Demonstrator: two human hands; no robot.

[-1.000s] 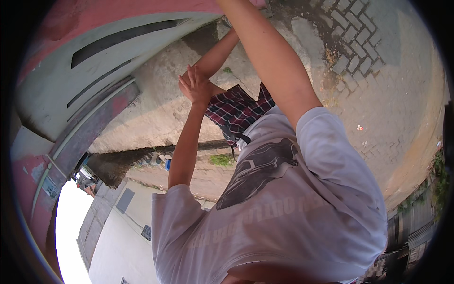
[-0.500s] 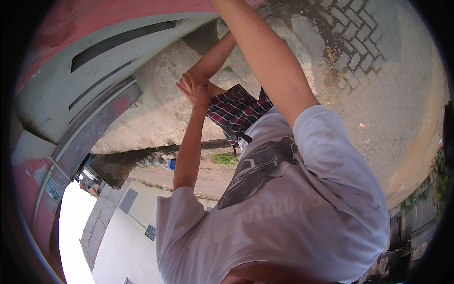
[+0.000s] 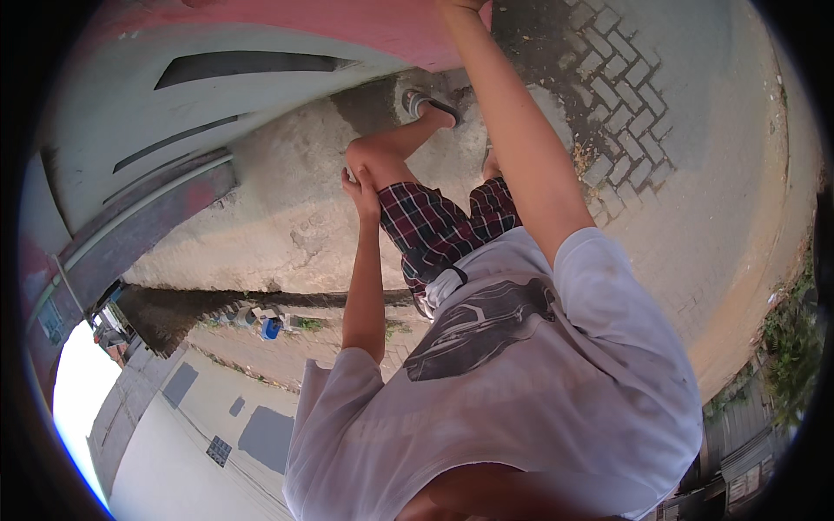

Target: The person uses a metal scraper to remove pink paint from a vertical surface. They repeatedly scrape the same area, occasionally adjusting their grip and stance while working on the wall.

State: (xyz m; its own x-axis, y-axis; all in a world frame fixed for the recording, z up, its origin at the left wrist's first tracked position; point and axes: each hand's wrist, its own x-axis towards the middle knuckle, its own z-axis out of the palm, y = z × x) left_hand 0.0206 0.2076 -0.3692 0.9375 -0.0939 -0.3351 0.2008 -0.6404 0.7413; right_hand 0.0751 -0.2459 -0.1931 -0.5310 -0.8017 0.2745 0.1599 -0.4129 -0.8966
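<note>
My left hand [image 3: 363, 195] rests against my bent leg [image 3: 375, 156], just below the hem of my dark plaid shorts [image 3: 426, 217]. Its fingers are partly spread and nothing shows in them. My right arm reaches far up the view, and only a bit of my right hand [image 3: 466, 4] shows at the upper edge, beside the pink wall [image 3: 408, 35]. The fingers there are cut off. One foot wears a grey-and-black sandal [image 3: 415, 102] on the concrete; the other foot is mostly hidden behind my right forearm.
A pale green wall [image 3: 287, 104] with dark slots runs along the upper left. Broken paving blocks [image 3: 630, 104] lie to the right of the concrete. A drainage channel [image 3: 217, 300] crosses the left side, with a blue container [image 3: 270, 328] next to it. Plants [image 3: 786, 347] grow far right.
The view has turned, and my leg with its sandalled foot has come into sight. My left hand now lies lower on the leg's side. A bit of my right hand appears at the top.
</note>
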